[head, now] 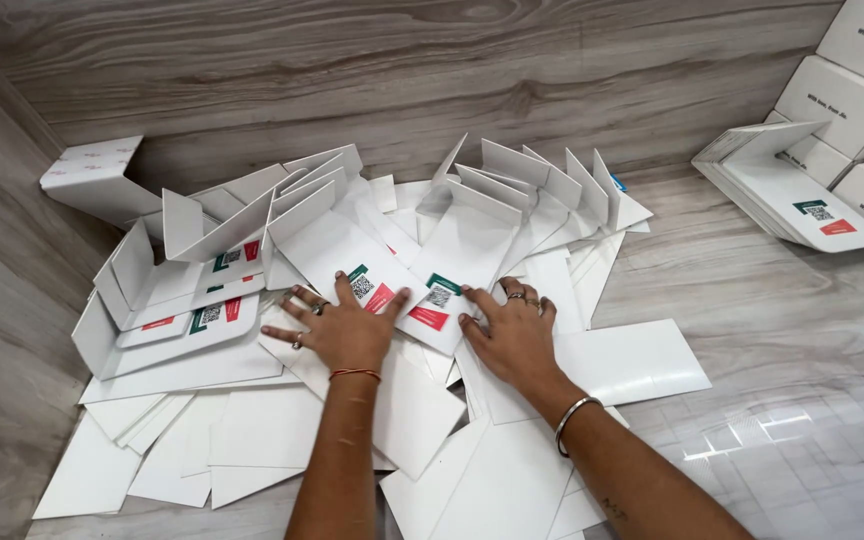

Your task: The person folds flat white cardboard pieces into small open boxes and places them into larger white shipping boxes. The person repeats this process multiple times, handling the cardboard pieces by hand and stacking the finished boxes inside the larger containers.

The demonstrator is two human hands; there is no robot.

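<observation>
So there's this flat white cardboard box blank with a code square and green and red labels (422,290), lying printed-side up on top of the messy heap of white folded cardboard blanks (252,420), near its middle, side flaps folded up.

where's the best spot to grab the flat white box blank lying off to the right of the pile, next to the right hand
Probably its far right edge. That flat box blank lies flat on the glossy floor, with its right end bare and clear of the pile, while its left end runs under the right hand and other sheets. Come in from the right and slip the fingers under that free corner to lift it.
</observation>
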